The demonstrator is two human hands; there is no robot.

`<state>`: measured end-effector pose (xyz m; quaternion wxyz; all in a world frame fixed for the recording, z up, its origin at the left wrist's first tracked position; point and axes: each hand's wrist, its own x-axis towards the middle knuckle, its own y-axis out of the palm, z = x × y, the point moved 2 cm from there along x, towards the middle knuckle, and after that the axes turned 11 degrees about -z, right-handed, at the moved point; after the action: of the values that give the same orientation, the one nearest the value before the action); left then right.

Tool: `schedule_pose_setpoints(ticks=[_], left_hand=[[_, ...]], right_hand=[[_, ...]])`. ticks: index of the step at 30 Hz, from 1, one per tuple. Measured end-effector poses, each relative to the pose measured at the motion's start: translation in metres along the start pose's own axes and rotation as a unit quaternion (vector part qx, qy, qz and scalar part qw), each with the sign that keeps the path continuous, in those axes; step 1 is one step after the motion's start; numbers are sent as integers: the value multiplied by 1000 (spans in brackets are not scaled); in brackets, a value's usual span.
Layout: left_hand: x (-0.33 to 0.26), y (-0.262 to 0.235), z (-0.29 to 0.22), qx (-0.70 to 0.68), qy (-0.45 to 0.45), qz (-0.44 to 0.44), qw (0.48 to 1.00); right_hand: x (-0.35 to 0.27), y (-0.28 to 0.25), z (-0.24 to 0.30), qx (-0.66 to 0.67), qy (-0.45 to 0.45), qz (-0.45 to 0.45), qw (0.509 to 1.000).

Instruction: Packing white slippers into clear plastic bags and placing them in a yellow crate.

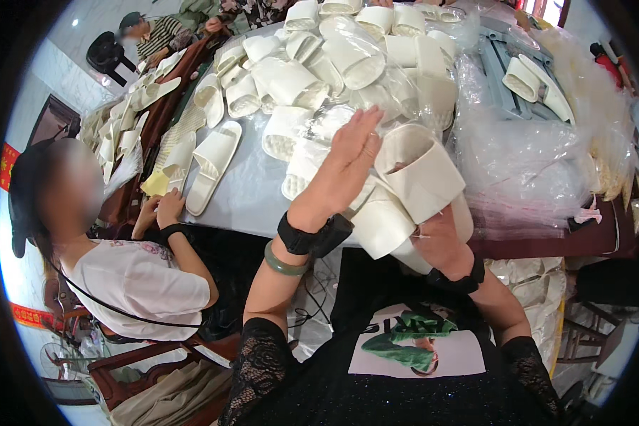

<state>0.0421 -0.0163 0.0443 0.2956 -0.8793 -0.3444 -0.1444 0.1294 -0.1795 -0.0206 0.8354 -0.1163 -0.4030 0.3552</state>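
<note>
A white slide slipper with a broad strap stands tilted in front of me, its toe opening facing up. My right hand grips it from its near right side, with the fingertips partly hidden. A second white slipper leans against it on the left, and its lower part overlaps the first. My left hand is raised just left of the pair, fingers stretched out and held together, with nothing visible in it. I cannot tell whether it touches the slipper. Behind it, clear plastic film covers part of a pile of white slippers.
Crumpled clear plastic bags lie on the right side of the table. Beyond them, a grey tray bears another slipper pair. At left, a person in a white top handles slippers beside a yellow piece. Another person sits farther back.
</note>
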Motion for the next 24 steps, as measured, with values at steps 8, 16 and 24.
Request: schedule_pose_setpoints(ticks=[8,16,24], left_hand=[[7,9,-8,-61,54,-41,996],[-6,15,-16,55,72,138,986],[-30,21,-20,214,137,159,954]], right_hand=[[-12,3,4,-52,-76,49,995],[-24,16,-13,-114,-122,60,984],[3,13,-30,-45,-63,-69,995]])
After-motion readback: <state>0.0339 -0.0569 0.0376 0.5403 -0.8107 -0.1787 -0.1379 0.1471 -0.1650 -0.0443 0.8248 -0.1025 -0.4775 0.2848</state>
